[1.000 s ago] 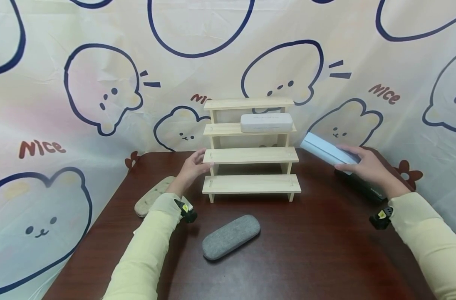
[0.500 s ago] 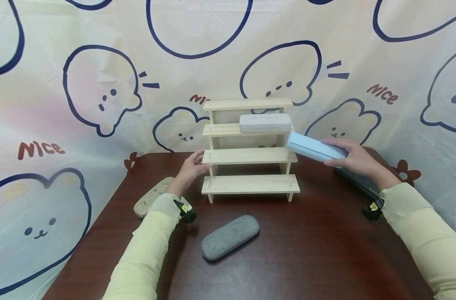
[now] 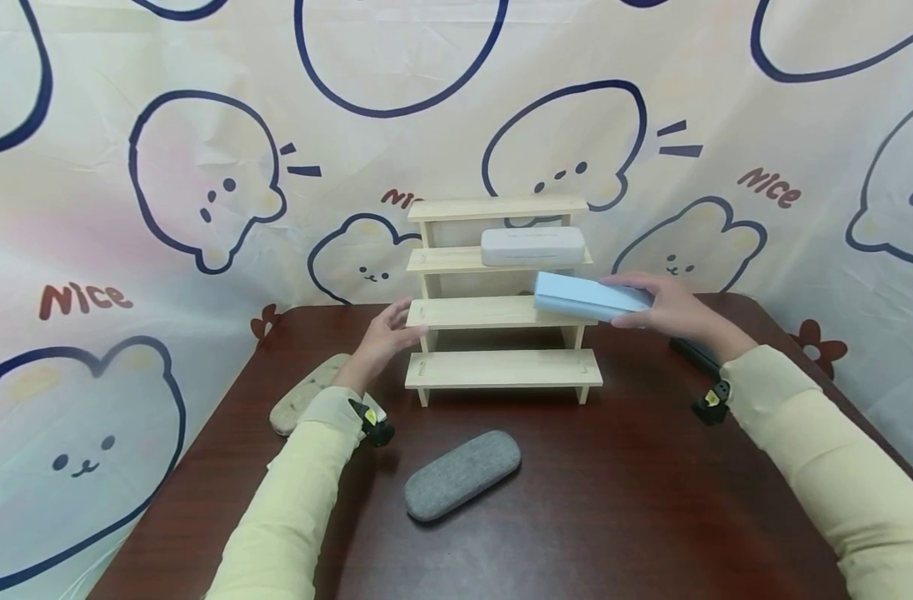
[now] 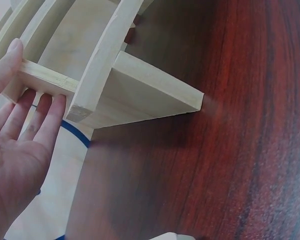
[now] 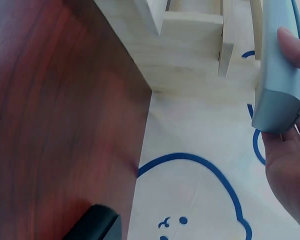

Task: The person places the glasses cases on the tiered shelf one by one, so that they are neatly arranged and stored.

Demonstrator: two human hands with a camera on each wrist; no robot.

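Light-blue, elongated case (image 3: 576, 294): held up in the right hand (image 3: 670, 310), before or over the right half of the second shelf up on a pale wooden four-tier stand (image 3: 501, 367). Could not tell whether its underside touched wood. Right fingers grasped the case by its right end, thumb on one side, the others opposite; its length reached out leftward from them. Long axis nearly sideways, close to parallel with the shelf's front edge, far end a touch higher in the head view.

Right hand clearly the nearer. Left hand (image 3: 385, 333) was across at the stand's left side, fingers and thumb gripping the side frame.

Edges: shelf's right end near the grasping fingers; a white, rounded oblong case (image 3: 533, 247) on the tier above, close overhead. Room ran leftward along the shelf.

Further out, on the dark red-brown wooden worktop (image 3: 614, 517): grey felt oblong case (image 3: 462, 475) aslant before the stand; cream, dark-marked case (image 3: 306, 396) partly behind the pale-yellow left sleeve (image 3: 295, 500); black case (image 3: 695, 357) to the right, partly hidden. Cartoon-bear backdrop (image 3: 381, 158) behind.
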